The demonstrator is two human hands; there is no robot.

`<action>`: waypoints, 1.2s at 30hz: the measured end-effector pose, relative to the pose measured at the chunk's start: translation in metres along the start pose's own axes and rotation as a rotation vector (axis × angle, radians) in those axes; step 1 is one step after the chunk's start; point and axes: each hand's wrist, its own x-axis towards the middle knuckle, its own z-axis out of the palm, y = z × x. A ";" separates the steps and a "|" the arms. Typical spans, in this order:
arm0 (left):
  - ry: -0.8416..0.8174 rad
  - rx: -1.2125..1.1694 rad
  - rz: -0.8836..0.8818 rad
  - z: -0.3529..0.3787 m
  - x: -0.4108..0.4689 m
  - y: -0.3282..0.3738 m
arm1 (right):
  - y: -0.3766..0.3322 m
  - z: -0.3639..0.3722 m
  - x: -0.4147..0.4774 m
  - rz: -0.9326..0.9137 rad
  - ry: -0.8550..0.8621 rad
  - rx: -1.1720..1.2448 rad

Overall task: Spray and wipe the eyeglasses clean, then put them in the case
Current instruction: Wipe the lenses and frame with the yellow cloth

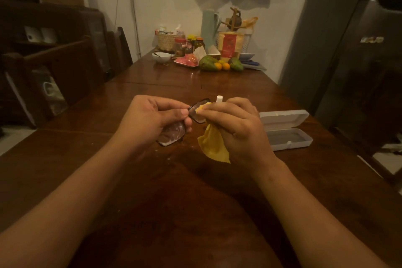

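Note:
Dark-framed eyeglasses (pixel 174 131) are held above the wooden table (pixel 195 202) at mid view. My left hand (pixel 150 119) pinches them at the bridge, with one lens below the fingers. My right hand (pixel 237 128) presses a yellow cloth (pixel 214 147) against the other lens, and the cloth's loose end hangs down. Only the white top of a small spray bottle (pixel 219 98) shows; the rest is hidden behind my right hand. To the right, a white glasses case (pixel 287 130) lies open on the table.
Fruit (pixel 208 63), jars, a basket (pixel 168 42), a bowl (pixel 161 57) and a tall pale jug (pixel 208 28) crowd the table's far end. Dark wooden chairs (pixel 65 67) stand on the left. A grey refrigerator (pixel 359 61) is on the right.

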 end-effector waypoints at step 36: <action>-0.011 0.015 0.003 -0.002 0.003 -0.005 | 0.009 0.001 -0.003 0.031 0.018 0.022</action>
